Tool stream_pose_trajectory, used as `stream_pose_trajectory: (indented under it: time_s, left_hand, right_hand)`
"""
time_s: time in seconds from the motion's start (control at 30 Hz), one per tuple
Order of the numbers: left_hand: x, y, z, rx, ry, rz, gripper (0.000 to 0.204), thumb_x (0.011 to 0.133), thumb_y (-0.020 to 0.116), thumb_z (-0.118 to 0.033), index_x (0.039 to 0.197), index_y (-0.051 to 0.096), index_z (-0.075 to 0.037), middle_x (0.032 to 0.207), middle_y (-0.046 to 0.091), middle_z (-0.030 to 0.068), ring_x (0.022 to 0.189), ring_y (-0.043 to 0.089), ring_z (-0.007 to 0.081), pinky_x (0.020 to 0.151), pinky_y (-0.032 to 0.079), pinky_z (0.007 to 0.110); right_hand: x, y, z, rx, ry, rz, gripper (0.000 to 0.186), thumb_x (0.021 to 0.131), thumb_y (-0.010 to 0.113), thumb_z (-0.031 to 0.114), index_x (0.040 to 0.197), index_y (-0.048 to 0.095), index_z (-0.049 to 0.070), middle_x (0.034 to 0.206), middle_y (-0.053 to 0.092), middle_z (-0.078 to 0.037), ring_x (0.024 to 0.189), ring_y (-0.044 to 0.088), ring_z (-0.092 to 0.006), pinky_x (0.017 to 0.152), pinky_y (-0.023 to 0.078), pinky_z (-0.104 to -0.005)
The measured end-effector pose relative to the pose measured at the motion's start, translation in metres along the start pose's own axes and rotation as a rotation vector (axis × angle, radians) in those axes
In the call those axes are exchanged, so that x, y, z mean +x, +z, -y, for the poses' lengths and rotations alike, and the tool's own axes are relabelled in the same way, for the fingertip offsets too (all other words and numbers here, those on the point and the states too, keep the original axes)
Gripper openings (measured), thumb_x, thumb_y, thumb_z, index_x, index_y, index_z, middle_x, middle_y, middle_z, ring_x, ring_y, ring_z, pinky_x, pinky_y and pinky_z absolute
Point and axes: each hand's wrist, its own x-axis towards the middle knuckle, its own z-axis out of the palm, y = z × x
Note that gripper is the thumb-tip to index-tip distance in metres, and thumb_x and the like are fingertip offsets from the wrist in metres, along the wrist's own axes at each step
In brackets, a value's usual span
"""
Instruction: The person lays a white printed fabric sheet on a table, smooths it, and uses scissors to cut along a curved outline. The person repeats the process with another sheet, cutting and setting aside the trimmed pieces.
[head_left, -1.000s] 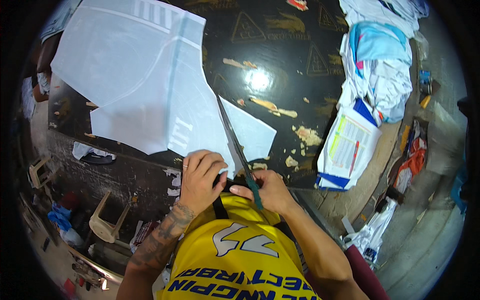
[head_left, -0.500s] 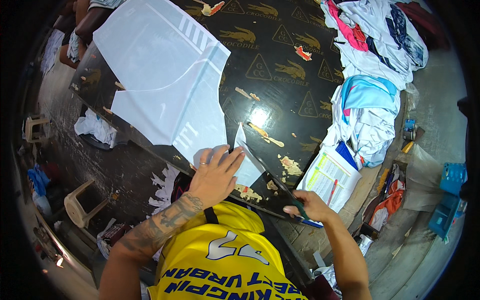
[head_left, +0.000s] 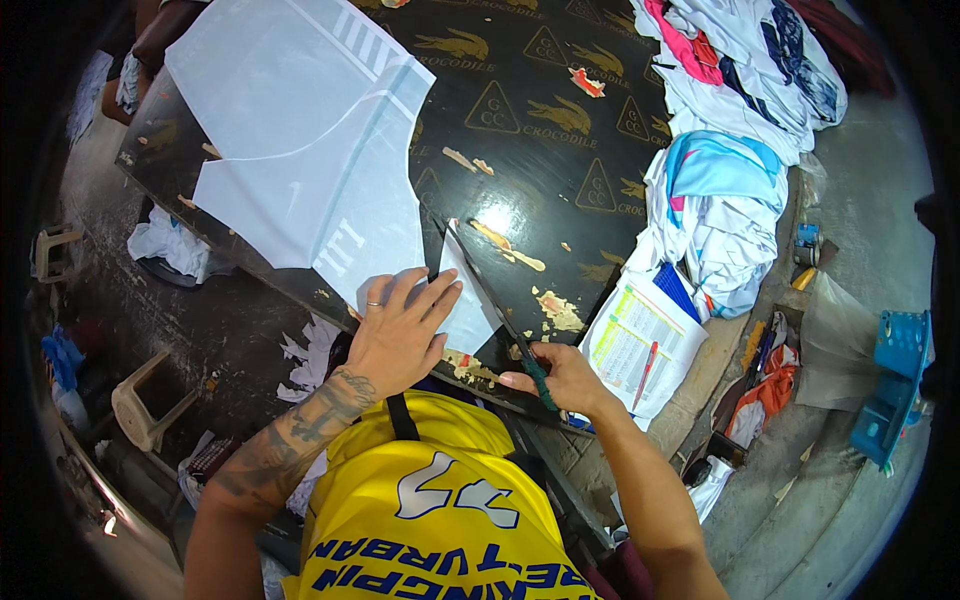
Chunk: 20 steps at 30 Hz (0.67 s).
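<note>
A large white fabric panel (head_left: 290, 110) with pale stripes lies across the dark table, its near end reaching my left hand (head_left: 405, 325). That hand presses flat on the cloth, fingers stretched and a little apart, with a ring on one. In my right hand (head_left: 572, 380) is a pair of scissors (head_left: 508, 328) with dark blades and green-wrapped handles. The blades are apart, one on each side of a narrow white strip (head_left: 468, 312) beside the panel. Whether the strip still joins the panel under my fingers, I cannot tell.
Papers (head_left: 640, 350) with a red pen lie at the table's right edge, below heaps of white and coloured garments (head_left: 735, 220). Worn peeling patches (head_left: 558, 310) mark the tabletop. A plastic stool (head_left: 145, 400) stands on the left floor; a blue basket (head_left: 885, 390) is at far right.
My right hand and the scissors have moved forward and left, and the blades have spread apart at the fabric's edge. My left hand stays flat on the cloth. The whole view has shifted slightly.
</note>
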Motion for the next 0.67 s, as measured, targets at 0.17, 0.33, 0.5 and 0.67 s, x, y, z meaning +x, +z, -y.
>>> stream_pose_trajectory:
  time_s: [0.17,0.33,0.5,0.67]
  left_hand:
    - [0.005,-0.004,0.000,0.029,0.008,-0.039,0.063,0.092,0.069,-0.026,0.151,0.057,-0.008,0.160,0.049,0.0053,0.144,0.041,0.0280,0.118,0.029,0.052]
    - [0.016,-0.013,0.013,-0.168,-0.017,-0.162,0.054,0.094,0.069,-0.020,0.146,0.060,-0.008,0.154,0.053,0.0073,0.144,0.044,0.0292,0.119,0.029,0.054]
    - [0.004,-0.038,0.108,-0.235,-0.258,-0.495,0.042,0.096,0.069,-0.018,0.137,0.064,-0.008,0.142,0.061,0.0130,0.138,0.050,0.0340,0.116,0.033,0.055]
    - [-0.021,-0.070,0.254,-0.035,-0.678,-0.449,0.046,0.093,0.081,-0.033,0.132,0.067,-0.012,0.134,0.064,0.0139,0.132,0.053,0.0342,0.111,0.038,0.052]
  right_hand:
    - [0.007,0.001,0.006,-0.083,0.023,0.008,0.053,0.086,0.091,0.051,0.082,0.070,0.003,0.062,0.057,0.002,0.061,0.050,-0.0102,0.057,0.041,-0.0316]
    - [-0.013,0.001,0.000,0.118,0.121,-0.175,0.062,0.088,0.085,0.060,0.086,0.072,0.000,0.064,0.056,-0.007,0.065,0.049,-0.0170,0.062,0.043,-0.0375]
    - [-0.071,0.007,-0.009,0.121,0.115,-0.234,0.056,0.090,0.085,0.054,0.097,0.071,0.000,0.070,0.058,-0.005,0.070,0.050,-0.0148,0.066,0.044,-0.0364]
    - [-0.086,0.063,-0.006,0.289,-0.039,-0.266,0.050,0.089,0.088,0.042,0.116,0.078,0.001,0.082,0.072,-0.005,0.076,0.058,-0.0109,0.072,0.047,-0.0313]
